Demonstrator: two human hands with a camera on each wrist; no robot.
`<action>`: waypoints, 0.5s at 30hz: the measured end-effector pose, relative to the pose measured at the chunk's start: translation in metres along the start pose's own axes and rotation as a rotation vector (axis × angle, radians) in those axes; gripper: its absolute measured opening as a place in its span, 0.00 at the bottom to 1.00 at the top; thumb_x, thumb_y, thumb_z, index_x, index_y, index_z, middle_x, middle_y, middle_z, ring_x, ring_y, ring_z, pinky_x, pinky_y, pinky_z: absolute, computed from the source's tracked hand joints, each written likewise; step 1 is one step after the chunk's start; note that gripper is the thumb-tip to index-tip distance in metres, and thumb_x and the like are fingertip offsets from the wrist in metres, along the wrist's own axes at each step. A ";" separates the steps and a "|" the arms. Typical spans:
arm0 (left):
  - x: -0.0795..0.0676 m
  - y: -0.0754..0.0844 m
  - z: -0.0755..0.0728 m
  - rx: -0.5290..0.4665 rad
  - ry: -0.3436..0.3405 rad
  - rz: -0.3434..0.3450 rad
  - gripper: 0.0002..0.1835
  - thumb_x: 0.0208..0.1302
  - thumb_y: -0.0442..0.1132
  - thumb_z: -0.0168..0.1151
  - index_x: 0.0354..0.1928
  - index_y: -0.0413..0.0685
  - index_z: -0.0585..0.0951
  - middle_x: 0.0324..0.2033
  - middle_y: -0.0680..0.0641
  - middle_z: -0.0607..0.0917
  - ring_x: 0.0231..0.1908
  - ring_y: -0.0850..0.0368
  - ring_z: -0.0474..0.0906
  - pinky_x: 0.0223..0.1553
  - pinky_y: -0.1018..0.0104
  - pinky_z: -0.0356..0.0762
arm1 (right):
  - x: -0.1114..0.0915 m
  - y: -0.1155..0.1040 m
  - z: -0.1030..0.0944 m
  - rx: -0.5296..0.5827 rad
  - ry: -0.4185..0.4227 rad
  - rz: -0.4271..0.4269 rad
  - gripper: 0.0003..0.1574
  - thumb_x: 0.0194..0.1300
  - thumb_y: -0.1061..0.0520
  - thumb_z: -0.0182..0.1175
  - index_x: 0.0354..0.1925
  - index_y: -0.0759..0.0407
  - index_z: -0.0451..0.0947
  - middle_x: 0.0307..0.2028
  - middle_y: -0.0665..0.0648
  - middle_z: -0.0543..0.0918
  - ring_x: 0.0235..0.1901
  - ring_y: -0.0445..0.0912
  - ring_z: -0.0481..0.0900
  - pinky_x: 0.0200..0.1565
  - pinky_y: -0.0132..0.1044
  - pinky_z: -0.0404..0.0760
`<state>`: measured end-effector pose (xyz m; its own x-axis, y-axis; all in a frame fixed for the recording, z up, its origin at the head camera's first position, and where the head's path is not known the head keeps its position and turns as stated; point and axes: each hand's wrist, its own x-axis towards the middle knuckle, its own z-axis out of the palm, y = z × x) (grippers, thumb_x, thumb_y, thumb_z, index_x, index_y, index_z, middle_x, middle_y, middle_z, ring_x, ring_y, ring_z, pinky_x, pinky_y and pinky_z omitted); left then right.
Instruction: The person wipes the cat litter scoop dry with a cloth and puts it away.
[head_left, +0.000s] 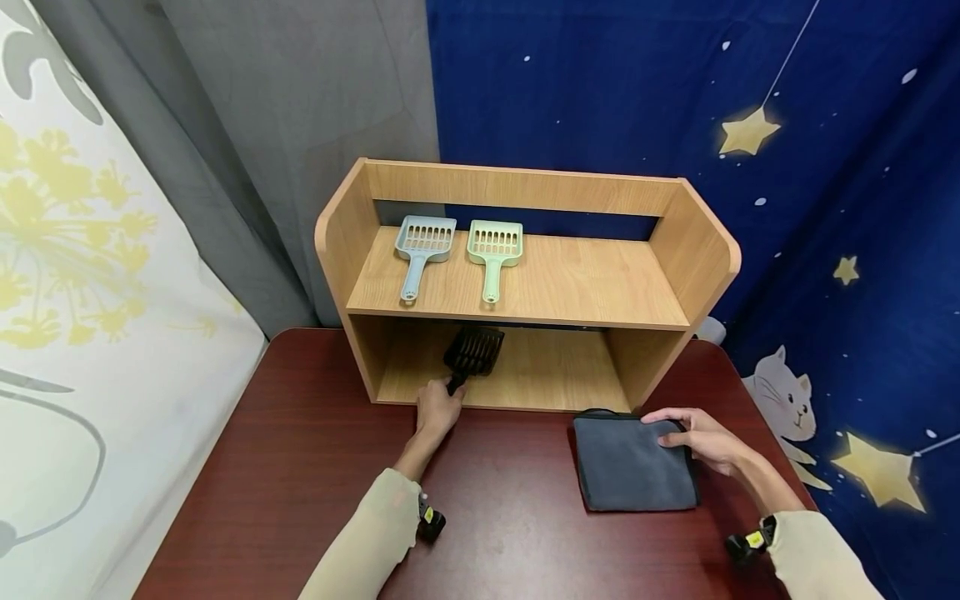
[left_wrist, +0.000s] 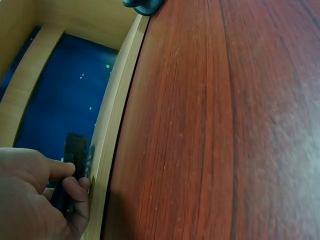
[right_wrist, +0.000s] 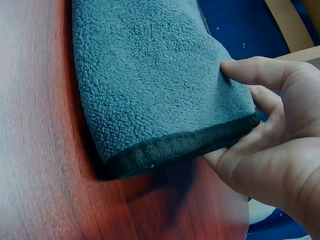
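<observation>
In the head view, my left hand (head_left: pixel 438 408) grips the handle of a black slotted litter scoop (head_left: pixel 475 352), whose head lies over the lower shelf of a wooden rack. The left wrist view shows that hand (left_wrist: pixel 30 195) with thumb and fingers curled round the dark handle, the scoop (left_wrist: pixel 76 149) close to the shelf's front board. To the right, my right hand (head_left: pixel 708 442) pinches the upper right corner of a folded grey towel (head_left: pixel 633 467) with dark edging. Seen from the right wrist, the towel's edge (right_wrist: pixel 175 145) is lifted off the table between thumb and fingers.
On the upper shelf of the rack (head_left: pixel 585 275) lie a blue litter scoop (head_left: pixel 414 271) and a green one (head_left: pixel 492 275), side by side. The rack stands at the back of a reddish-brown table (head_left: pixel 510 517), with curtains behind.
</observation>
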<state>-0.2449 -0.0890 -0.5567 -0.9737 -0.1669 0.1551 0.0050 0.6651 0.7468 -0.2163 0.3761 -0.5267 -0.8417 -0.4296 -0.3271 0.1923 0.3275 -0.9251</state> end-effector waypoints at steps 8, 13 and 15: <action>0.002 0.006 0.009 -0.017 0.041 0.013 0.08 0.64 0.40 0.65 0.35 0.41 0.85 0.27 0.38 0.86 0.30 0.41 0.81 0.30 0.47 0.74 | 0.004 0.010 -0.006 -0.166 0.101 -0.032 0.28 0.58 0.63 0.67 0.58 0.67 0.76 0.55 0.67 0.77 0.47 0.49 0.77 0.46 0.35 0.76; 0.004 0.010 0.014 -0.038 0.034 0.006 0.11 0.64 0.40 0.65 0.40 0.38 0.85 0.25 0.40 0.85 0.23 0.51 0.73 0.24 0.56 0.70 | 0.005 0.016 -0.006 -0.247 0.188 -0.040 0.27 0.56 0.62 0.69 0.55 0.63 0.79 0.54 0.66 0.79 0.47 0.48 0.77 0.45 0.33 0.75; 0.004 0.011 0.016 -0.057 0.034 0.001 0.11 0.63 0.39 0.65 0.42 0.38 0.84 0.25 0.40 0.85 0.21 0.53 0.70 0.23 0.59 0.69 | 0.005 0.018 -0.005 -0.296 0.224 -0.059 0.25 0.56 0.61 0.70 0.54 0.61 0.80 0.54 0.64 0.80 0.50 0.48 0.76 0.46 0.32 0.74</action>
<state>-0.2522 -0.0706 -0.5579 -0.9654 -0.1915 0.1768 0.0197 0.6226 0.7823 -0.2196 0.3840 -0.5442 -0.9427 -0.2712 -0.1945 0.0135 0.5512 -0.8343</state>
